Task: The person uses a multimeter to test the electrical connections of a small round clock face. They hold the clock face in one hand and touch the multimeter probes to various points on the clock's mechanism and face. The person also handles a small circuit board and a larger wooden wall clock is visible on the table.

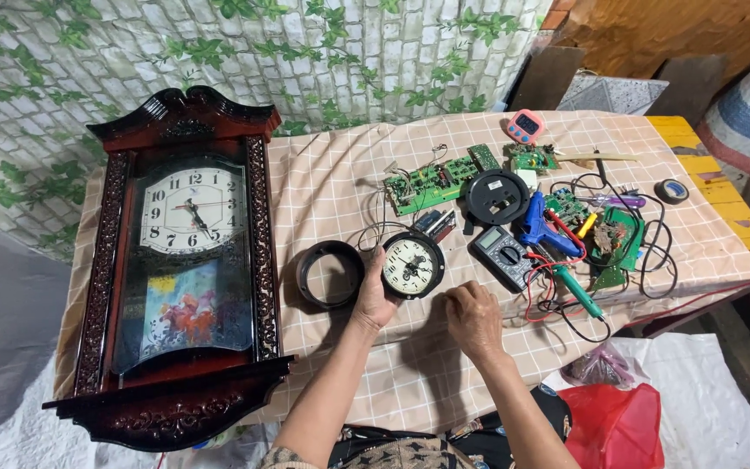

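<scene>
Near the surface's (340,187) front edge, the left hand (373,300) reaches forward, its grip curled around the small round clock (411,265). The right hand (472,318) rests palm-down just beside it, fingers loosely bent, grip holding nothing.

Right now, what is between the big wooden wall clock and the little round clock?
In the head view, an empty black round casing ring lies on the checked cloth between the wall clock and the small round clock, which the left hand holds.

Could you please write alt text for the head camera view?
A person's left hand holds a small round clock on a checked tablecloth; the right hand rests beside it. A large wooden wall clock lies left, circuit boards and a multimeter right.
</scene>
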